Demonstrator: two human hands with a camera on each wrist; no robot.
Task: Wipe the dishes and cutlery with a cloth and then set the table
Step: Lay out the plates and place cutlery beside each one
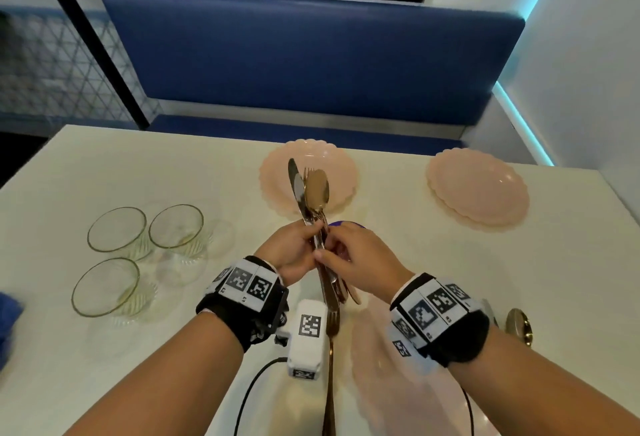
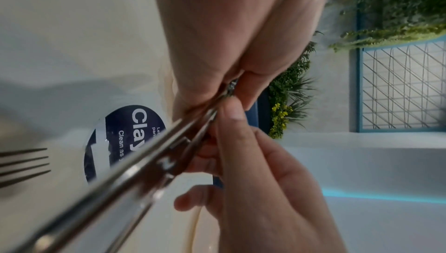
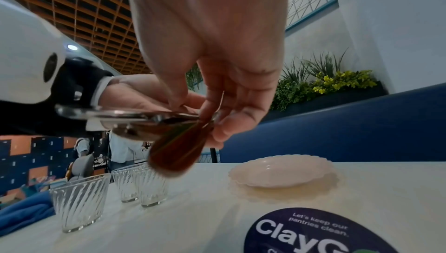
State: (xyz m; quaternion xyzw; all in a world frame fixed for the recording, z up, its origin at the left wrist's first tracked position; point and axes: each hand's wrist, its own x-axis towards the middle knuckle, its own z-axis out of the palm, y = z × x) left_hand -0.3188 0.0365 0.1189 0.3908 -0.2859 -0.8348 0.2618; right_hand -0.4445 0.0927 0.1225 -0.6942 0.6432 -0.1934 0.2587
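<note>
Cutlery [image 1: 313, 200], a knife, fork and spoon bundled together, is held above the counter [image 1: 104, 165] between both hands, in front of the nearer pink plate [image 1: 341, 172]. Only the right wrist view shows the three ribbed glasses [image 3: 79, 199] standing empty beside the blue cloth [image 3: 24, 211], while the left wrist view alone shows a fork [image 2: 24, 163] lying on the counter. Left hand [image 1: 294, 252] has a closed grip round the handles, and right hand [image 1: 360, 262] pinches them between thumb and fingertips.

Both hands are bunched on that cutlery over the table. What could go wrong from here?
1. The left hand and right hand hold the cutlery bundle by its middle only; a loose piece could slide out and drop onto the near plate below.
2. The knife sticks out toward the far plate; a swing might knock it.
3. The glasses stand close on the left.
</note>
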